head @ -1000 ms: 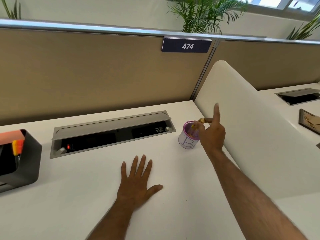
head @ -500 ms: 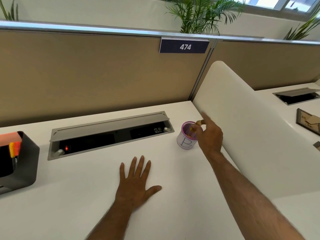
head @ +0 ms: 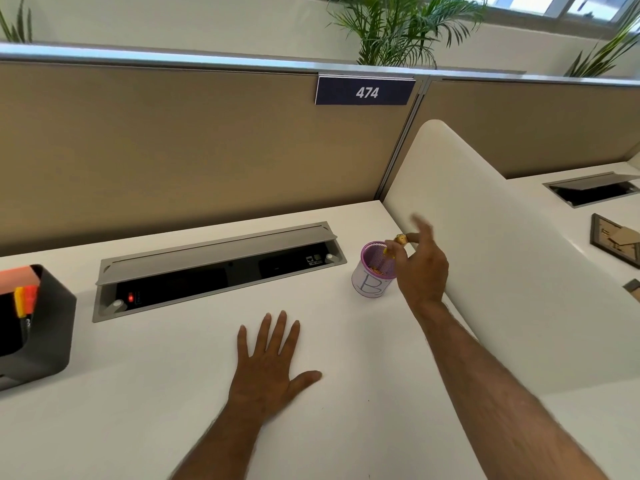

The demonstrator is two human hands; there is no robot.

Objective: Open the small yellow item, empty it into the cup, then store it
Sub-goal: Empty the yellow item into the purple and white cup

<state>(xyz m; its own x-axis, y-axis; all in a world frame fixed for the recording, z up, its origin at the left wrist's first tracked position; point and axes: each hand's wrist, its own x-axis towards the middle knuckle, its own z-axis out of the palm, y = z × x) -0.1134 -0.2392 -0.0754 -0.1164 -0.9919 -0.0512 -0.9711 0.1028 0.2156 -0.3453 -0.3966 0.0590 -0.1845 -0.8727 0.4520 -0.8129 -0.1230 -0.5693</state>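
Note:
A small purple-rimmed cup (head: 369, 278) marked with a letter B stands on the white desk (head: 173, 375) by the right divider. My right hand (head: 420, 268) hovers at the cup's right rim and pinches a small yellow item (head: 401, 240) between thumb and forefinger, just above the opening. The other fingers are spread and blurred. Small yellowish bits lie inside the cup. My left hand (head: 268, 368) rests flat on the desk, palm down, fingers apart, holding nothing.
A grey cable tray (head: 214, 271) with its lid raised is set into the desk behind my left hand. A dark organiser (head: 45, 327) with orange and yellow items stands at the left edge. A white curved divider (head: 502, 265) rises on the right; a beige partition stands behind.
My right hand has stayed over the cup with the yellow item; its raised finger dropped, then the fingers spread again. The left hand has not moved.

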